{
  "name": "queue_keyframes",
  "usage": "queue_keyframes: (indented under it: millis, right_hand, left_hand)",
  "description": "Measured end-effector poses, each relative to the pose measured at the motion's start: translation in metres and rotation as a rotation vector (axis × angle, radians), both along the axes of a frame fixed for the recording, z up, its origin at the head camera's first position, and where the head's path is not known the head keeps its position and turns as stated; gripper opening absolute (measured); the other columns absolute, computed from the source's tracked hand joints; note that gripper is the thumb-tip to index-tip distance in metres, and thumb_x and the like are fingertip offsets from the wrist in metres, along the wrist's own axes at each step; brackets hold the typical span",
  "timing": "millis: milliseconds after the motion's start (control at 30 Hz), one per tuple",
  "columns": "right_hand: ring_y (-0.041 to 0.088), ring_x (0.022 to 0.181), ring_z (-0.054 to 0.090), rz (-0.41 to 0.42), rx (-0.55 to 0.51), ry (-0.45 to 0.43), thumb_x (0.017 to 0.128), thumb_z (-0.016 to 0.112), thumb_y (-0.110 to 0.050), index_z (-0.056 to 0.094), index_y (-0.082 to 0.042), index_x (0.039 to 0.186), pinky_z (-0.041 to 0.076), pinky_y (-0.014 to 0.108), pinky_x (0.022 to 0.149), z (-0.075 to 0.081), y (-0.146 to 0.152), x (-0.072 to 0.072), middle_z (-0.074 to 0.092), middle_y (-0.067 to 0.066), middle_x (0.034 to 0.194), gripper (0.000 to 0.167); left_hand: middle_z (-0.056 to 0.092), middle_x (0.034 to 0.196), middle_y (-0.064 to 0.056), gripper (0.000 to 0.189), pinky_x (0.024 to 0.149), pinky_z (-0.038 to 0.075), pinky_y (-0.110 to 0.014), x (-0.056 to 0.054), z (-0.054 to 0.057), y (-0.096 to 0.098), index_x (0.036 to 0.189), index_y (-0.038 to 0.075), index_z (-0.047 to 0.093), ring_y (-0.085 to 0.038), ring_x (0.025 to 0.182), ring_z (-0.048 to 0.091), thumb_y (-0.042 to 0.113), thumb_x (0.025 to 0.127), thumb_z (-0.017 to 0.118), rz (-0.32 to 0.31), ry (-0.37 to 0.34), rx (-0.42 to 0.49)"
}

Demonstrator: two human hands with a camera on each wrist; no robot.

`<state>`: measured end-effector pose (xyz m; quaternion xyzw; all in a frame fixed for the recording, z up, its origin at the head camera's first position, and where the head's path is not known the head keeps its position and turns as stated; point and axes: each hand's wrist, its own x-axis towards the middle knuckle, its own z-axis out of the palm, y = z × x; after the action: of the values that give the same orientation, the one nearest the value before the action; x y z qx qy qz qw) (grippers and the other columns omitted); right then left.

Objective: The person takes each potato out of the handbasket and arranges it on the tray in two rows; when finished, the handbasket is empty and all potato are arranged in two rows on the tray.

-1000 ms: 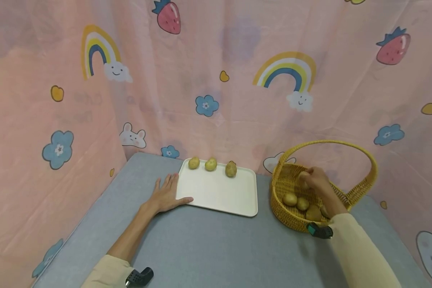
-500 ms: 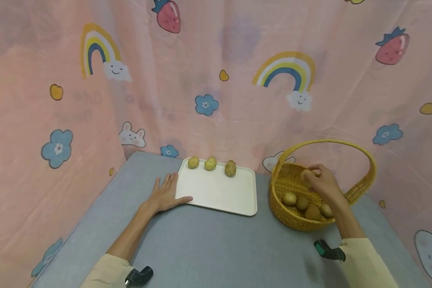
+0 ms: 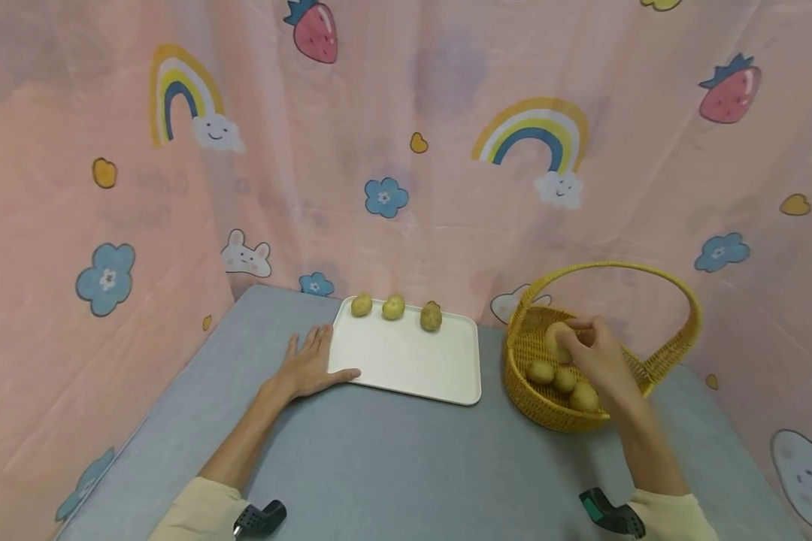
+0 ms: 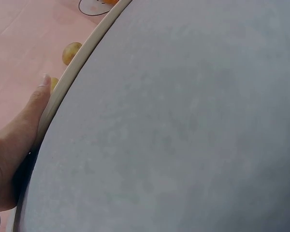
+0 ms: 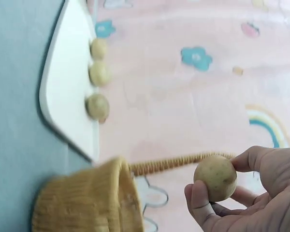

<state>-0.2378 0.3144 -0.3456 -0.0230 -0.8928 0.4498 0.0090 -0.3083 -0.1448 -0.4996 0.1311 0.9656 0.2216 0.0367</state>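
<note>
My right hand [image 3: 598,357] pinches a potato [image 5: 215,178] between thumb and fingers, over the yellow wicker basket [image 3: 537,412]. Several more potatoes, one of them a round potato [image 3: 540,372], lie inside the basket below the hand. To the left, my left hand [image 3: 310,368] rests at the left edge of the white tray [image 3: 406,361], fingers spread and thumb over its near left corner. Along the tray's far side sit three potatoes: a left potato [image 3: 362,304], a middle potato [image 3: 393,306] and a darker right potato [image 3: 431,317].
The basket's tall arched handle [image 3: 609,264] rises over its opening. Grey cloth covers the table [image 3: 406,466]. A pink printed curtain [image 3: 352,225] hangs right behind the tray and basket, and along the left side.
My right hand has lifted the potato from the basket's back, drawing back at first and now shifting left with it. The left hand stays at the tray's edge.
</note>
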Motion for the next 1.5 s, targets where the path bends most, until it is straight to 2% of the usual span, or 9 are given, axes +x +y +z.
queue_keyframes:
  millis: [300,467,567,700,900,1133,1300,1400,1500]
  right_hand:
    - [0.003,0.086,0.065,0.023,-0.111,0.070,0.108,0.056,-0.030,0.039,0.004,0.141,0.061,0.023,0.078,-0.002,-0.042,0.011,0.064,0.013,0.114,0.050]
    - [0.006,0.090,0.068,0.057,-0.216,0.081,0.107,0.060,-0.024,0.039,0.005,0.140,0.064,0.028,0.080,-0.008,-0.064,0.007,0.063,0.023,0.124,0.049]
    - [0.011,0.094,0.069,0.068,-0.240,0.062,0.106,0.062,-0.025,0.039,0.004,0.142,0.064,0.027,0.080,-0.013,-0.075,0.002,0.060,0.028,0.132,0.051]
    - [0.013,0.097,0.065,0.034,-0.246,0.022,0.105,0.064,-0.027,0.042,0.000,0.143,0.061,0.024,0.081,-0.022,-0.090,-0.008,0.060,0.024,0.132,0.051]
    - [0.011,0.099,0.061,-0.031,-0.289,0.013,0.103,0.065,-0.022,0.045,0.001,0.141,0.058,0.019,0.079,-0.037,-0.110,-0.031,0.061,0.018,0.125,0.049]
    - [0.017,0.100,0.057,-0.120,-0.346,-0.029,0.100,0.059,-0.016,0.044,0.001,0.141,0.055,0.015,0.073,-0.055,-0.125,-0.072,0.051,0.014,0.123,0.047]
    - [0.022,0.106,0.053,-0.208,-0.375,-0.061,0.098,0.058,-0.015,0.045,0.002,0.137,0.052,0.017,0.068,-0.069,-0.128,-0.098,0.047,0.014,0.125,0.045]
    - [0.024,0.111,0.052,-0.274,-0.374,-0.085,0.097,0.058,-0.015,0.048,0.001,0.133,0.051,0.020,0.068,-0.075,-0.127,-0.111,0.049,0.014,0.129,0.041]
    - [0.023,0.109,0.052,-0.327,-0.379,-0.110,0.096,0.060,-0.014,0.051,0.001,0.130,0.050,0.024,0.071,-0.081,-0.124,-0.122,0.051,0.013,0.127,0.037]
  left_hand:
    - [0.015,0.174,-0.025,0.119,0.129,-0.003,-0.068,0.000,-0.002,0.000,0.166,-0.004,0.009,-0.043,0.164,0.011,0.073,0.092,0.061,0.004,-0.002,-0.002]
    - [0.015,0.174,-0.025,0.120,0.129,-0.003,-0.068,-0.001,-0.003,-0.002,0.166,-0.004,0.009,-0.043,0.164,0.011,0.074,0.091,0.061,0.004,-0.001,0.005]
    - [0.016,0.174,-0.025,0.119,0.129,-0.002,-0.069,-0.001,-0.004,-0.002,0.166,-0.005,0.010,-0.043,0.164,0.012,0.074,0.091,0.061,0.008,0.005,0.001]
    - [0.017,0.174,-0.025,0.119,0.129,-0.001,-0.069,-0.001,-0.003,-0.003,0.166,-0.004,0.010,-0.043,0.164,0.012,0.074,0.092,0.060,0.008,0.006,-0.004]
    - [0.016,0.174,-0.025,0.120,0.129,-0.002,-0.068,0.000,-0.001,-0.002,0.166,-0.004,0.009,-0.043,0.164,0.012,0.074,0.092,0.061,0.007,-0.002,0.004]
    - [0.016,0.174,-0.025,0.118,0.129,-0.002,-0.068,0.000,0.000,-0.002,0.166,-0.005,0.009,-0.042,0.164,0.012,0.072,0.092,0.061,0.007,0.003,-0.012]
    - [0.017,0.174,-0.025,0.119,0.129,-0.001,-0.068,0.000,0.000,-0.001,0.166,-0.005,0.010,-0.043,0.164,0.013,0.073,0.092,0.061,0.000,0.005,-0.001]
    - [0.017,0.174,-0.025,0.119,0.129,-0.001,-0.068,0.000,0.000,-0.001,0.166,-0.005,0.010,-0.042,0.164,0.013,0.073,0.092,0.060,-0.002,0.005,-0.005]
    - [0.017,0.174,-0.025,0.118,0.129,-0.001,-0.068,-0.001,0.000,0.000,0.166,-0.005,0.010,-0.042,0.164,0.013,0.072,0.093,0.061,0.002,0.006,-0.015]
